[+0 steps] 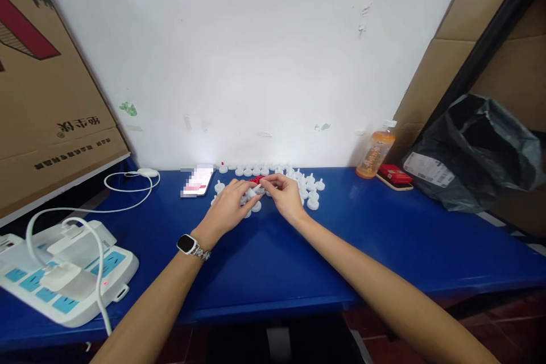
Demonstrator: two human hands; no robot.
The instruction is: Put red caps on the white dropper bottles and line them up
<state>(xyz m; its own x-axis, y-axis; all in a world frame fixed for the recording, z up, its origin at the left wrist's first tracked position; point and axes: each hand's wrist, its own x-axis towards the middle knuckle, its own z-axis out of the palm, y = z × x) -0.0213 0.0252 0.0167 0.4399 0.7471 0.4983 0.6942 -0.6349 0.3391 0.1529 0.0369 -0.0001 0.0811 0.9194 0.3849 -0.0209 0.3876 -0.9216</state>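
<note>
My left hand (230, 205), with a watch on its wrist, is closed around a white nozzle cap (254, 191) whose pointed spout tilts up to the right. At the tip of that spout, the thumb and fingers of my right hand (285, 196) are pinched together; whatever is between them is too small to make out. Just behind the fingertips lies a small pile of red tips (256, 180), partly hidden. Several more white nozzle caps (313, 200) stand around both hands. One white cap with a red tip (223, 167) stands at the back left, near the wall.
A phone (198, 181) lies left of the caps on the blue table (273, 273). Farther left are a power strip (85, 278) and a white cable (128, 209). An orange drink bottle (376, 151), a red box (394, 174) on a phone, and a grey plastic bag (469, 153) are at right.
</note>
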